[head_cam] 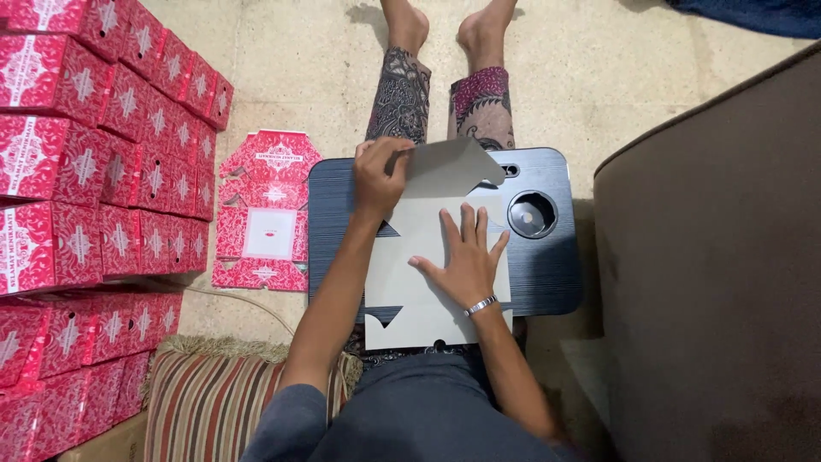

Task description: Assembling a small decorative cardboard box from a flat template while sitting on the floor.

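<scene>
A flat grey cardboard box blank lies unfolded on a small dark lap worktop set across the seated person's legs, its near edge hanging over the worktop's front toward the lap; the right hand lies open and flat on the middle of the blank, fingers spread and pointing away from the body, palm pressing the card down, a metal bracelet at the wrist; the left hand is closed in a pinch on the blank's far flap, thumb and fingers gripping its left edge, and that flap stands lifted and bent up off the worktop while the rest of the card stays flat; a round recessed cup holder sits in the worktop's far right corner, just beside the raised flap; on the floor to the left of the worktop lies a short pile of red patterned flat blanks, print side up, near but apart from the worktop; further left, stacks of assembled red boxes rise in rows; a striped cushion lies beside the left arm, and a brown sofa side fills the right.
</scene>
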